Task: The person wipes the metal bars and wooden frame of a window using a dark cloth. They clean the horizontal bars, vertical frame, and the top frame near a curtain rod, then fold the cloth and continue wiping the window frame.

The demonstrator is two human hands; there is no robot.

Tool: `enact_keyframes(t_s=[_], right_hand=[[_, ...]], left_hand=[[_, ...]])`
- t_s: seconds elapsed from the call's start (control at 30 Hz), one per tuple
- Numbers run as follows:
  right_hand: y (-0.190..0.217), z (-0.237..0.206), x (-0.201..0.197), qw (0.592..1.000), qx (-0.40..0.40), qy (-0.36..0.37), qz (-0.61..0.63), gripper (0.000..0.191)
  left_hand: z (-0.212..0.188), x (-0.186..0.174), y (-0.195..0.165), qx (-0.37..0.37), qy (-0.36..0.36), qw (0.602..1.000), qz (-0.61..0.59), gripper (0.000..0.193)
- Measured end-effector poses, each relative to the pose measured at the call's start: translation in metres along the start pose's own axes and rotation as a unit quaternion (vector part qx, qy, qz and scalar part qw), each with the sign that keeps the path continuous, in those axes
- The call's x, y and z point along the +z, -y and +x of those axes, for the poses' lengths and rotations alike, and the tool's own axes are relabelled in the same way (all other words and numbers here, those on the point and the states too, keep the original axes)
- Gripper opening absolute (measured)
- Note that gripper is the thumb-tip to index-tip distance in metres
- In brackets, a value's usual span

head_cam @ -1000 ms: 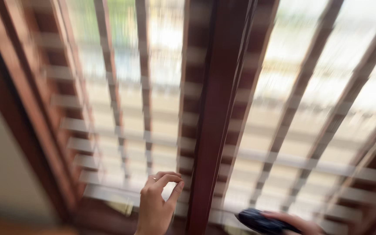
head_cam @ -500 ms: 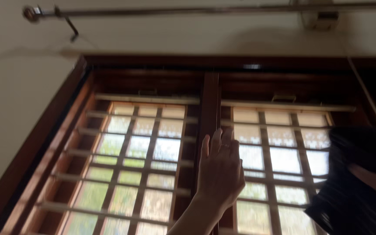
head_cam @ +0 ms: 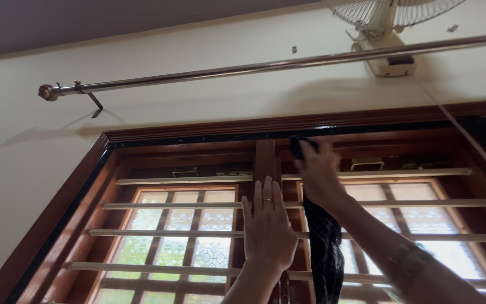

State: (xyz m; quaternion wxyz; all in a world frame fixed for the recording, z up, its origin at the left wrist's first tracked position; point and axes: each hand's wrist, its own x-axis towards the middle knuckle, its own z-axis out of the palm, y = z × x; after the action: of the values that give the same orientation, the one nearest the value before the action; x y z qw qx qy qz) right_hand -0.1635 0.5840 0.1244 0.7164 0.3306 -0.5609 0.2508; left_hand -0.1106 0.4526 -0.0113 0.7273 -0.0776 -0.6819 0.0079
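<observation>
dark cloth [head_cam: 323, 247] hangs from the right hand [head_cam: 317, 174], its upper end bunched against the top rail of the wooden window frame [head_cam: 198, 134], just right of the centre post [head_cam: 265, 163]. a second ago both hands were low by the sill; now the view has tipped up and they are high on the window, so the wiping looks to have gone from the bottom to the top edge. going left to right: the left hand [head_cam: 266, 228] lies flat and open on the post, fingers straight, a ring on one, holding nothing. the right hand's grip is closed round the cloth, pressing it to the wood. above, a curtain rod [head_cam: 265, 67] crosses the wall.
</observation>
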Motion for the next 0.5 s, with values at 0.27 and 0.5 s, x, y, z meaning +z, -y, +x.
enact_keyframes(t_s=[0.27,0.5], right_hand=[[-0.002,0.031,0.041,0.972,0.095,0.193,-0.096,0.051],[0.017,0.036,0.027,0.963,0.099,0.18,-0.176,0.039]], left_hand=[[-0.005,-0.01,0.003,0.001,0.036,0.998,-0.045,0.095],[-0.005,0.006,0.01,0.015,-0.021,0.998,-0.065,0.088]])
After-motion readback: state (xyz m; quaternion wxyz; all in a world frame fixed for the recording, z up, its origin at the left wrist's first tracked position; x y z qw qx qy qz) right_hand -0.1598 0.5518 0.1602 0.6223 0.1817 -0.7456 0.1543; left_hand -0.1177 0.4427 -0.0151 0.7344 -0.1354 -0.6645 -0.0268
